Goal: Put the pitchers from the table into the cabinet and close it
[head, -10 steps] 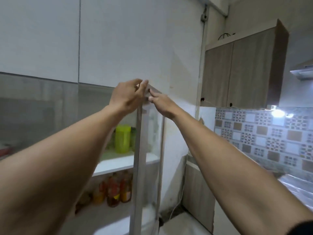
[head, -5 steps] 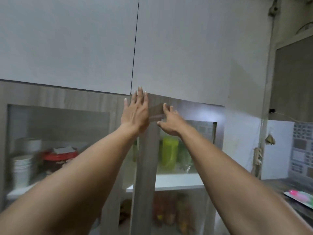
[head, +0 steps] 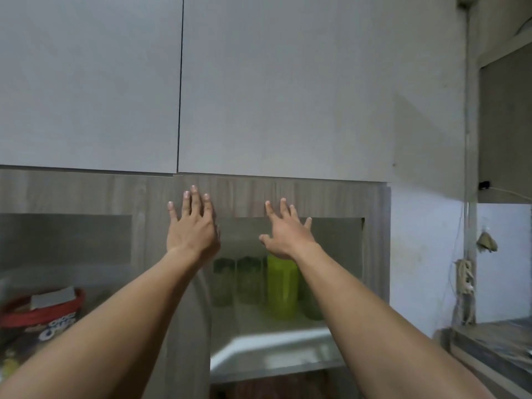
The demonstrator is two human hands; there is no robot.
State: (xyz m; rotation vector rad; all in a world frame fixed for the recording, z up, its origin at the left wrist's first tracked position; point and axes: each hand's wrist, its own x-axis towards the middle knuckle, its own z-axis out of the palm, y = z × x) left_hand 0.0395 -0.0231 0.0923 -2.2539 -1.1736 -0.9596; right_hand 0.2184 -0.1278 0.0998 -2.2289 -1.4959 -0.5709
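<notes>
Head view, looking up at a wood-grain cabinet (head: 316,194) with glass-paned doors, set under plain pale upper panels (head: 273,82) that fill the top half of the frame. Both hands are flat against the cabinet's upper rail at centre frame. The left hand (head: 191,228) has its fingers spread and pointing up, palm pressed on the wood where the two doors meet; it grips nothing. The right hand (head: 288,236), a little to the right, is likewise splayed and empty, fingertips on the lower edge of the rail and the palm over the top of the glass pane (head: 331,254). The right-hand door sits flush with the frame (as far as this angle shows).

Behind that glass, at centre and slightly below the hands, a bright lime-green pitcher (head: 282,289) stands upright on a white shelf (head: 267,347). To its left stand two darker green containers (head: 237,280), blurred through the glass, and another dim green shape shows at its right, partly hidden by the forearm.

At lower left, behind the other pane, a red-lidded tub (head: 43,315) with printed lettering sits with a grey card on its lid. At the far right edge, a wall socket (head: 465,276) with dangling wires hangs above a dark counter (head: 495,341).
</notes>
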